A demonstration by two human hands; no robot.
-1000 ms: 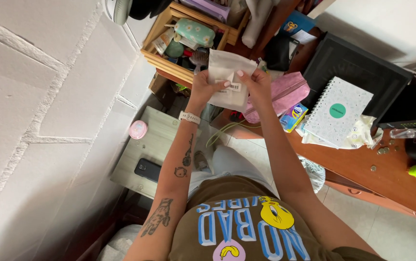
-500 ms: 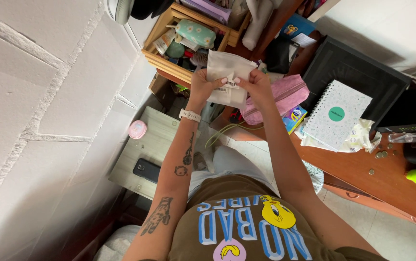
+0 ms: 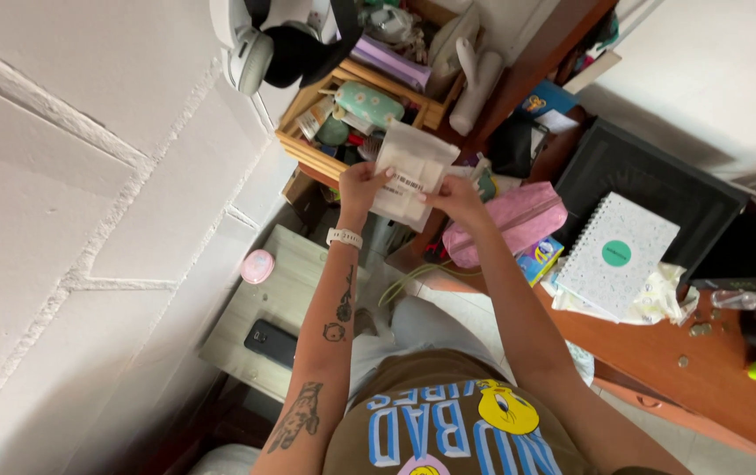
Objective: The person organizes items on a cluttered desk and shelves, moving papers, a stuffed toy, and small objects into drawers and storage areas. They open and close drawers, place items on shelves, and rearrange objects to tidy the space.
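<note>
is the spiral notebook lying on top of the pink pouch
No, the spiral notebook lies on the desk beside the pink pouch, while both hands hold a white packet.

Two hands, the left hand (image 3: 356,183) and right hand (image 3: 454,195), share one white pouch (image 3: 409,169). One pink pencil case (image 3: 508,222), one spiral notebook (image 3: 617,255), one black phone (image 3: 271,342), one round pink tin (image 3: 257,266) and one wooden crate (image 3: 343,114) are visible. Coins (image 3: 699,329) on the desk number perhaps three; they are too small to count surely.
</note>
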